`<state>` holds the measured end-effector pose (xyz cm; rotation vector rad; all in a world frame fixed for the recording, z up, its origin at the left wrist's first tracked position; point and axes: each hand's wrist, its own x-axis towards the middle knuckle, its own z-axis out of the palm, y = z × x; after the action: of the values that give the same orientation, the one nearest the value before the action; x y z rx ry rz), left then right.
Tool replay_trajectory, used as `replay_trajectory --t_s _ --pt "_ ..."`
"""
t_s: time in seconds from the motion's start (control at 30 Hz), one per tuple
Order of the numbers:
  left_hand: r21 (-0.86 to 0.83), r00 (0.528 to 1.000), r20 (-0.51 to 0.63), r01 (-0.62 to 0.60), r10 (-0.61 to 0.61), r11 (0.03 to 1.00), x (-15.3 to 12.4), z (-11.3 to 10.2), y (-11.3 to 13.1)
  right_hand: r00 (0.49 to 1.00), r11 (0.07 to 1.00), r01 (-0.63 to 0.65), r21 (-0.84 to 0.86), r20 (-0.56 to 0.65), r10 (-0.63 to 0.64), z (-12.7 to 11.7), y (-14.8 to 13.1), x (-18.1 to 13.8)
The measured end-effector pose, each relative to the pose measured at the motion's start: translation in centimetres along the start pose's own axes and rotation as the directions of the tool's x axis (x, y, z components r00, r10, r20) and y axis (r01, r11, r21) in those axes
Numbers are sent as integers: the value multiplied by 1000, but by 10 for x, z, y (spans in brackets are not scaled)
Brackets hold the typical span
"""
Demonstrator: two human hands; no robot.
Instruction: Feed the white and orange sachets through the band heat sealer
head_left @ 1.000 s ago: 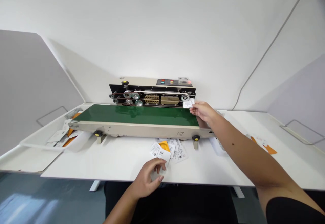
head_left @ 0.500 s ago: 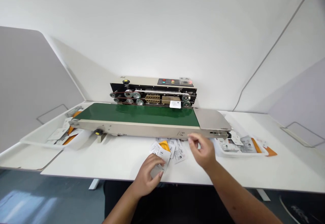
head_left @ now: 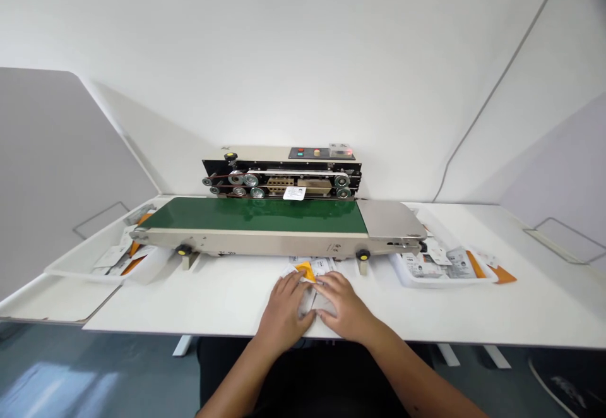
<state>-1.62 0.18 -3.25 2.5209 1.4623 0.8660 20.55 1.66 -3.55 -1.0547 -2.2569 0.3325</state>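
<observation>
My left hand (head_left: 285, 312) and my right hand (head_left: 344, 309) meet over a small pile of printed packets at the table's front edge. Fingers and thumb of my left hand are closed around a pale packet (head_left: 307, 300), whose edges are mostly covered. My right hand's fingers grip a greyish packet (head_left: 326, 304) right beside it. Just beyond the fingertips an orange piece (head_left: 307, 271) shows, with more white printed packets (head_left: 322, 265) behind. Another white packet (head_left: 294, 193) sticks out of the band sealing machine (head_left: 284, 172), above its green belt (head_left: 255, 214).
The belt's long metal frame (head_left: 265, 244) runs across the table in front of me, with a steel plate (head_left: 391, 219) at its right end. White bins with packets and orange pieces stand left (head_left: 64, 273) and right (head_left: 445, 283). A cable (head_left: 502, 67) hangs along the wall.
My right hand has come left and down from the belt frame to the packets, beside my left hand. The packet in the sealing machine has moved left.
</observation>
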Motion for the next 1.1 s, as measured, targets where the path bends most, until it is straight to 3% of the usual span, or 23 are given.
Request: replay_trajectory --t_s 0.1,0.27,0.53,0.63,0.73,0.83,0.93,1.1 --pt "-7 1000 9 -21 21 1000 -1 7 -5 996 999 -52 -8 69 53 8 2 0" --pt "-101 998 -57 -5 0 995 -5 15 -14 995 997 -79 23 57 78 8 4 3" --pt "-333 952 -220 132 -213 934 -6 6 -24 999 992 -1 127 -33 5 4 1 1" --pt "-408 948 -248 85 -200 909 -12 2 -27 1000 985 13 173 3 -13 6 0 -1" --pt "-504 957 -268 -39 -113 863 -16 -2 -25 994 978 37 206 91 -57 5 -3 0" --pt "-563 975 -222 -120 -9 818 -18 -7 -18 988 963 77 258 108 -108 2 -8 4" --pt "-547 992 -117 -106 49 830 -18 -14 -12 988 940 94 328 83 -128 -2 -11 7" --pt "-500 999 -26 28 -48 866 -19 -16 -11 993 907 -81 414 107 40 -8 -11 1"
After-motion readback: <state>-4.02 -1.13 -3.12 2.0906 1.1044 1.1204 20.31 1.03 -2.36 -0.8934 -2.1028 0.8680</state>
